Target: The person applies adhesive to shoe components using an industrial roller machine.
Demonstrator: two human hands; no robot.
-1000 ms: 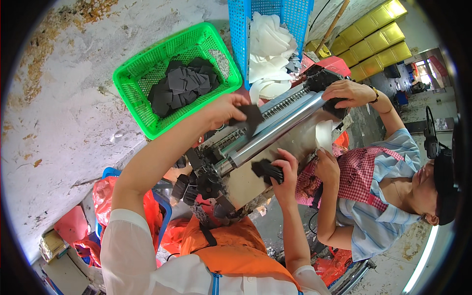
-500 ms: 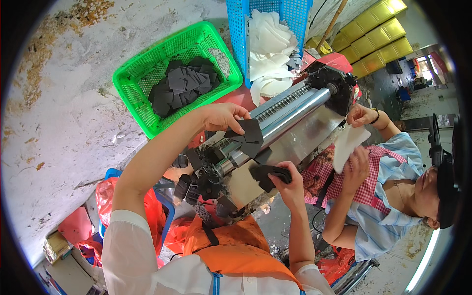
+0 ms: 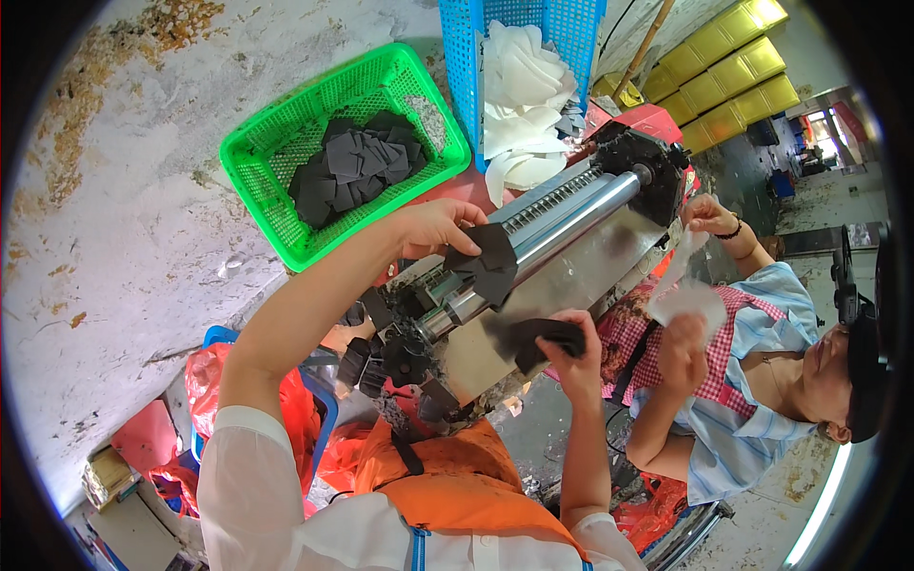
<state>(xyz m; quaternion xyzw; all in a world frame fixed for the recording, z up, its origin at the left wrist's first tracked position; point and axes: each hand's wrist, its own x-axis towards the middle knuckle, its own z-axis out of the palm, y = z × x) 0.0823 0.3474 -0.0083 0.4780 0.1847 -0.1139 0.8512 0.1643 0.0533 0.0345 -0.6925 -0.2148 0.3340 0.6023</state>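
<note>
1. Right, black sheet (image 3: 490, 265) first: out over the left end of the shiny roller (image 3: 557, 243), gripped at its upper edge between thumb and fingers of the left hand (image 3: 443, 226). Whether it touches the roller, can't tell.
2. Black stack (image 3: 547, 343): clamped in the right hand (image 3: 579, 357), thumb on top, over the near side of the metal plate (image 3: 581, 271). Its left part is blurred.
3. Hands apart from each other, both gripping, one each side of the roller.
4. Green basket (image 3: 255, 167) beyond the left forearm, loose heap of black pieces (image 3: 357, 162) inside.
5. Blue basket (image 3: 462, 71) just right of it, upright, white pieces (image 3: 524, 90) piled in and spilling at the near edge.
6. Co-worker on the right, red checkered apron (image 3: 619, 324), both hands up, thin white sheet (image 3: 690, 300) at the lower one, partly blurred.
7. Outer stuff: orange apron (image 3: 457, 500) on the wearer, red plastic bag (image 3: 205, 381) lower left, gold boxes (image 3: 724, 81) stacked upper right, stained wall (image 3: 133, 190) on the left.
</note>
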